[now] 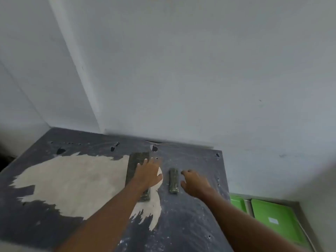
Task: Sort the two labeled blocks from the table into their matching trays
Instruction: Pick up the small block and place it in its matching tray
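Two dark greenish blocks lie on the worn dark table (190,215). The wider block (135,164) lies under my left hand (149,174), which rests flat on it with fingers spread; its near end shows below my wrist. The narrow block (174,180) lies just to the right, long side toward me. My right hand (193,182) hovers right beside the narrow block, fingers apart, not touching it as far as I can tell. Two green trays, one (272,220) with a white label and another (237,201) partly seen, sit lower at the right. The blocks' labels are not readable.
A large pale patch (72,184) of bare wood covers the table's left half. Several holes dot the far edge (112,148). White walls close in behind and on the left. The table's right edge drops to the trays' level.
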